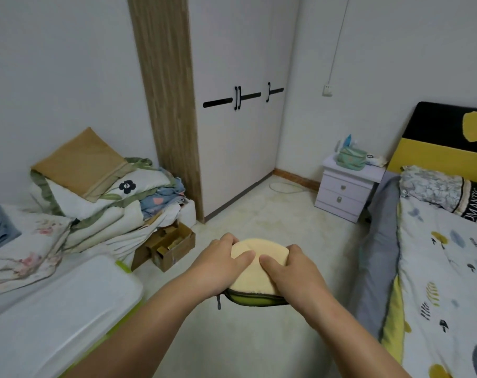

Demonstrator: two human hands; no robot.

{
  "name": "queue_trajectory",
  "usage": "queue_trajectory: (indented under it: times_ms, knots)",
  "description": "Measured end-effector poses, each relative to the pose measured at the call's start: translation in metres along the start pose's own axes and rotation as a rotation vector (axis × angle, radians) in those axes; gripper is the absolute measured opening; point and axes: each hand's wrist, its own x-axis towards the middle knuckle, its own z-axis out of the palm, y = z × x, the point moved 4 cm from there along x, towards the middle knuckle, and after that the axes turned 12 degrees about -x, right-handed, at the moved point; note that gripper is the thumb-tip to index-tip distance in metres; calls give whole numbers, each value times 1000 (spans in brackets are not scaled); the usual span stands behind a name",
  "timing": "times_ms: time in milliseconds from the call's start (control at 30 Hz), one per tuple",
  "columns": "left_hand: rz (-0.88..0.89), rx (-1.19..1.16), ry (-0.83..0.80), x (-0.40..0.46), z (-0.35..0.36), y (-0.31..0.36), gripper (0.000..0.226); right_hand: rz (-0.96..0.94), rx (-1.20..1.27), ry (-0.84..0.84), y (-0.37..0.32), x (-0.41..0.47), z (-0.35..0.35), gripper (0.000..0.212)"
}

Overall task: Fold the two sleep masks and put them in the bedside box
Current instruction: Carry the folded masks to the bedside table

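A pale yellow sleep mask (255, 271) is folded into a rounded pad in mid-air over the floor. A green layer with a dark trim (255, 299) shows along its lower edge, and a small dark strap end hangs at its left. My left hand (221, 264) grips its left side and my right hand (292, 271) its right side, both thumbs pressed on top. A green fabric box (351, 159) stands on the bedside table (346, 189) at the back right. Whether the green layer is the second mask cannot be told.
A bed (436, 268) with a patterned sheet and pillow runs along the right. Folded bedding (95, 192) is piled at the left above a white lidded bin (54, 309). An open cardboard box (169, 246) sits on the floor. A white wardrobe (237, 118) stands behind.
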Motion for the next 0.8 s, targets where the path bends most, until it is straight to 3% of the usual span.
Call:
queue_trajectory:
  times_ms: [400,800]
  knots:
    - [117,60,-172,146,-75,-11,40,167,105,132,-79,109,37,39]
    - [185,49,-297,261,-54,28,42,264,87,229,-71,212,11,39]
